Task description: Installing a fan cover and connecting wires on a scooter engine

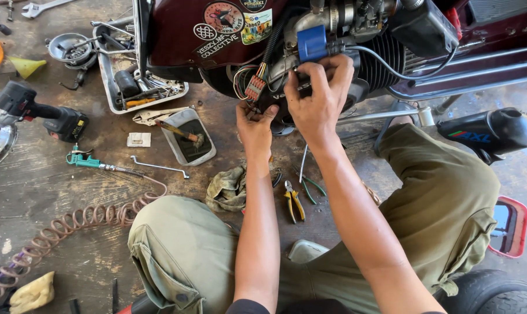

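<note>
While right hand pinches wiring by blue connector, I see left hand fingers curled under engine, grip unclear; orange plug hangs loose, pliers on floor.

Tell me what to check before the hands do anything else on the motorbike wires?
1. Both hands on the work: ok. The left hand and right hand are at the engine.
2. Wire connector in sight: ok, beside the left hand.
3. Blue part reachable: ok, just above the right hand's fingers.
4. Yellow-handled pliers close by: ok, on the floor between the knees.
5. What the fingers grip: cannot tell, hidden.
</note>
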